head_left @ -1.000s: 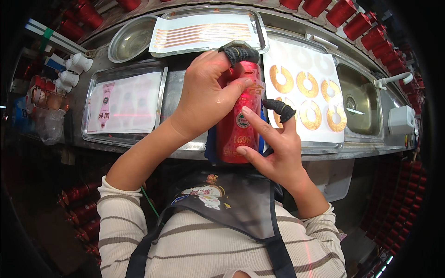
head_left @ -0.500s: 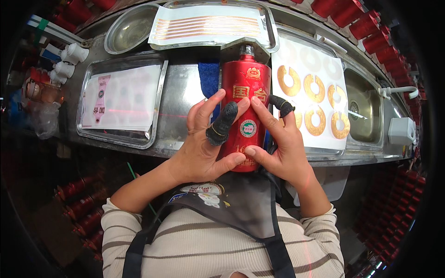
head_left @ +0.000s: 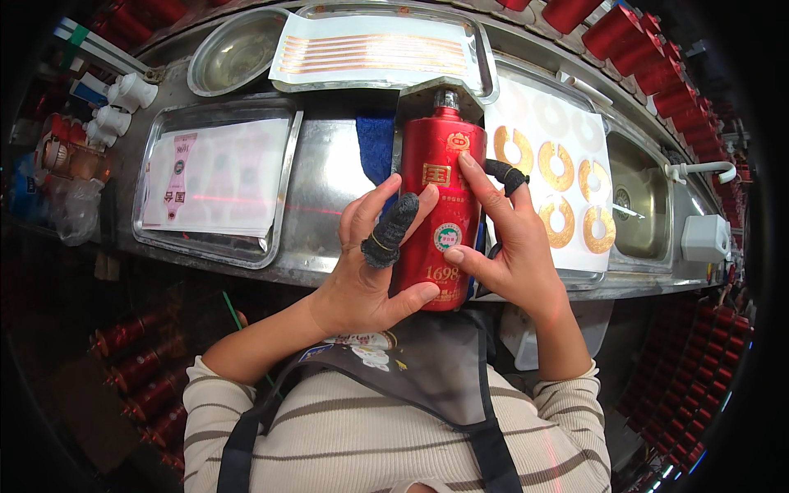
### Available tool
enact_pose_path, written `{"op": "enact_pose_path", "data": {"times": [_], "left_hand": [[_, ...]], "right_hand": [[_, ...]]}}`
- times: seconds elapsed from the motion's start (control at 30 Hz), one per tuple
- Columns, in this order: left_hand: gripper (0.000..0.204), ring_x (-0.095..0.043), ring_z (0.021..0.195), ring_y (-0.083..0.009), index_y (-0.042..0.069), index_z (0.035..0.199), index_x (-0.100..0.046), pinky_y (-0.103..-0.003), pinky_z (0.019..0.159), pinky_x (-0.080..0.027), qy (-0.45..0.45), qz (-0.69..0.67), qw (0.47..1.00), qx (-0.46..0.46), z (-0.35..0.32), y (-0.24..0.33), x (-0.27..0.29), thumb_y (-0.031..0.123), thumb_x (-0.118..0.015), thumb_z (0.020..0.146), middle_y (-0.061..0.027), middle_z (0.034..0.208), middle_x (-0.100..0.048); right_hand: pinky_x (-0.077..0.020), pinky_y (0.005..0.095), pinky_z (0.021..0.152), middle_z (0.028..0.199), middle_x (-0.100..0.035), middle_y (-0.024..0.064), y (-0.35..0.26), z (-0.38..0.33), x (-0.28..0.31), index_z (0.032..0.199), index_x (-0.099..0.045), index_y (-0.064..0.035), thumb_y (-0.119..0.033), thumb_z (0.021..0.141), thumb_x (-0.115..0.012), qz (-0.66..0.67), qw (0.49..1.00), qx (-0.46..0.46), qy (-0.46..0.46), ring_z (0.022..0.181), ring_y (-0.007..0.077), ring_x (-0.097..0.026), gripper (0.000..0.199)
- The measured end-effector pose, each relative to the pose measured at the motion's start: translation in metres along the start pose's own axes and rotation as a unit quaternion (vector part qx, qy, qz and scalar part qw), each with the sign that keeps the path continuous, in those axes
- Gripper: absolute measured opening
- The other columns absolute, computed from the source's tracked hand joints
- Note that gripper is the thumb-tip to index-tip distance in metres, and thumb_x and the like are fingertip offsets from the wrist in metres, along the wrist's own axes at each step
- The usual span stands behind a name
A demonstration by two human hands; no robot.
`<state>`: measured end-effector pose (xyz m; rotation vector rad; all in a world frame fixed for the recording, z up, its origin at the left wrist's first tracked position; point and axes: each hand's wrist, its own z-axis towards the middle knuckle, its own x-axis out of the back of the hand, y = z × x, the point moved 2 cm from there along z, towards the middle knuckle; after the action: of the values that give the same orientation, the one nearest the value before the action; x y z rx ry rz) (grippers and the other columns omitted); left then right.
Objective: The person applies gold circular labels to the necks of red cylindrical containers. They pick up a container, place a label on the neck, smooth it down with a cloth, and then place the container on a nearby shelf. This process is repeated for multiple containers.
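You had both hands at a red bottle (head_left: pixel 421 226), which lay directly in front of you near the edge of the metal desk (head_left: pixel 320 177), its neck pointing away. Your left hand (head_left: pixel 345 271) stood with fingers spread, the thumb tip against the bottle's lower left part; a black finger cot (head_left: pixel 389 232) covered one finger. Your right hand (head_left: pixel 519 251) was likewise spread, forefinger laid on the bottle's upper front and thumb just below the round green-and-white badge (head_left: pixel 447 237). Neither hand was closed around the bottle.

A blue cloth (head_left: pixel 376 148) lay beside the bottle on its left. Farther left, a metal tray (head_left: pixel 205 247) carried a pink hourglass-shaped label (head_left: pixel 177 177) on white sheets. Beyond the bottle lay a sheet of gold strips (head_left: pixel 370 51), with a metal bowl (head_left: pixel 205 70) to its left. To the right, gold C-shaped labels (head_left: pixel 557 167) lay on white backing, near a sink (head_left: pixel 645 237).
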<state>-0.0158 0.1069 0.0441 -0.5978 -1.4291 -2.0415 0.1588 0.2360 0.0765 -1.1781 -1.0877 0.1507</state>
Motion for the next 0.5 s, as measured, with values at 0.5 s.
{"op": "enact_pose_path", "data": {"times": [0.5], "left_hand": [[0.085,-0.026,0.147,-0.038,0.006,0.155,-0.032,-0.051,0.115,-0.021,0.004,-0.014,1.0,0.005,0.004,0.005,0.003,0.038,-0.071,0.087,-0.0148,0.159,-0.041]], "right_hand": [[-0.0528,0.0444,0.093,0.134,-0.05,0.0275,0.002,-0.001,-0.001,0.153,-0.045,-0.0332,-0.039,0.078,-0.081,-0.016,1.0,0.01,-0.001,0.112,0.0437,-0.062,0.084]]}}
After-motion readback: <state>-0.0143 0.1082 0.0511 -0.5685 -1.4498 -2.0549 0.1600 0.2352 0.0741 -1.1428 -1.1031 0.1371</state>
